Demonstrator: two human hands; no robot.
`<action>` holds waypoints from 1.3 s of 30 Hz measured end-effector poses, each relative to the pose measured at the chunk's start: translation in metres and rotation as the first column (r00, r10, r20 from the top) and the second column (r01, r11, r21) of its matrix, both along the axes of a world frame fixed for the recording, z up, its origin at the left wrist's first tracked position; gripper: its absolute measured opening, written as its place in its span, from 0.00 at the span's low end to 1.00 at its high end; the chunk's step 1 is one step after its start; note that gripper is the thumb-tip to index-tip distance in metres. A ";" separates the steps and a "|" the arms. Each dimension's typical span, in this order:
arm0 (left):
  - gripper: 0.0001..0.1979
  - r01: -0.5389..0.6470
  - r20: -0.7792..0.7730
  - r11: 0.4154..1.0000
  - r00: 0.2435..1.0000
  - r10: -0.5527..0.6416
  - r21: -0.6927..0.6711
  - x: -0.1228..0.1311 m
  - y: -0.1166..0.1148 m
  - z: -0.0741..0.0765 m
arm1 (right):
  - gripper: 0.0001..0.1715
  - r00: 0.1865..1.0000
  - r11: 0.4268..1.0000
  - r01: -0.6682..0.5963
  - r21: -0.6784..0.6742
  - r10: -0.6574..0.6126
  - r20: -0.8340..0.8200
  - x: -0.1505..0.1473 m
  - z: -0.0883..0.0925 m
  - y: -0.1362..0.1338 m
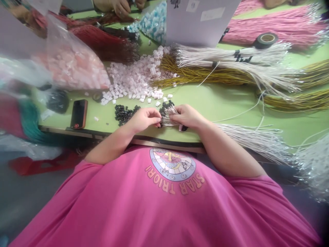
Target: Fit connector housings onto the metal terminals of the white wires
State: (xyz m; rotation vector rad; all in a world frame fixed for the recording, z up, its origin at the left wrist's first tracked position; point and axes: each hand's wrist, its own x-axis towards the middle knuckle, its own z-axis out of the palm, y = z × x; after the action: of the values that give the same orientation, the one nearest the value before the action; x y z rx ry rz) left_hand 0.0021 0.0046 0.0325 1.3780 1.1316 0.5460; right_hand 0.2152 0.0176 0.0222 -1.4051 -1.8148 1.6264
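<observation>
The person's right hand point(189, 116) grasps a bundle of thin white plastic-coated wires with silvery metal tips point(169, 116), just inside the near edge of the green-topped table point(205, 103). Its fingers are closed around the wires close to their ends, probably so that the tips stay gathered and fan out toward the other hand. The left hand point(147, 118) has its thumb and fingers pinched together just beside those tips; whether they grip a wire or some tiny part cannot be told.

A heap of small black blocky plastic pieces point(124, 115) lies beside the left wrist, and a second cluster of similar dark pieces point(167, 105) sits just beyond the fingers; both seem placed for a short reach. The wires appear to run on beneath the right forearm toward the table's right side, where their length can lie supported.

The table's dark near edge passes just below both hands, leaving little room toward the body. Beyond the right hand, bare green surface stretches up to a long bundle of yellow-brown wires point(213, 75). Farther from the near edge, a spread pile of pale pinkish-white plastic pieces point(138, 75) limits movement forward. A dark-screened rectangular phone with a reddish-brown rim point(79, 113) lies by the near left corner.
</observation>
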 end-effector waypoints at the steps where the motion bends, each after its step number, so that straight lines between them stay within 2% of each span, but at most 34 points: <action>1: 0.04 -0.022 0.026 1.000 0.999 0.022 -0.012 0.007 -0.001 -0.005 | 0.04 1.000 1.000 -0.009 -0.001 0.009 -0.004 0.000 0.001 0.000; 4: 0.05 -0.148 0.054 0.989 0.988 0.147 0.012 0.017 0.000 -0.019 | 0.05 0.999 0.999 -0.035 0.035 0.034 0.008 0.001 0.004 0.001; 7: 0.09 -0.232 0.079 0.972 0.970 0.230 0.023 0.018 0.001 -0.027 | 0.09 0.998 0.993 -0.056 0.106 0.052 0.040 0.001 0.008 0.001; 10: 0.11 -0.240 0.116 0.971 0.964 0.239 -0.012 0.017 0.001 -0.030 | 0.09 0.998 0.992 -0.056 0.110 0.051 0.044 0.001 0.010 0.000; 15: 0.11 -0.250 0.185 0.967 0.949 0.254 -0.042 0.016 0.001 -0.035 | 0.10 1.000 0.999 -0.015 0.038 0.014 0.021 0.000 0.009 -0.001; 21: 0.09 -0.239 0.123 0.971 0.964 0.236 0.012 0.017 -0.001 -0.034 | 0.09 0.998 0.997 -0.010 0.076 0.006 0.054 -0.003 0.008 0.000; 25: 0.08 -0.175 -0.026 0.962 0.983 0.184 0.211 0.016 -0.005 -0.031 | 0.12 0.997 0.992 -0.005 0.125 -0.004 0.071 -0.003 0.006 0.000; 28: 0.08 -0.091 -0.146 0.918 0.977 0.158 0.387 0.014 -0.007 -0.030 | 0.12 0.998 0.995 -0.004 0.102 -0.003 0.068 -0.003 0.005 0.000; 31: 0.08 -0.030 -0.208 0.872 0.966 0.150 0.489 0.014 -0.007 -0.031 | 0.11 0.999 0.998 -0.008 0.055 0.006 0.037 -0.002 0.004 -0.001; 35: 0.07 -0.002 -0.232 0.844 0.961 0.150 0.536 0.015 -0.007 -0.034 | 0.09 1.000 1.000 -0.005 0.021 0.005 0.006 -0.002 -0.001 -0.002; 39: 0.08 -0.014 -0.254 0.871 0.954 0.158 0.492 0.017 -0.007 -0.032 | 0.09 1.000 1.000 0.012 0.014 -0.012 0.008 -0.004 -0.004 -0.003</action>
State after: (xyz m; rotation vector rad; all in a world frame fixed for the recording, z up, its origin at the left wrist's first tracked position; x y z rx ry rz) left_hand 0.0194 -0.0025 0.0001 1.8967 1.3533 0.7491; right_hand 0.2116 0.0148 0.0181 -1.4160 -1.8157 1.6007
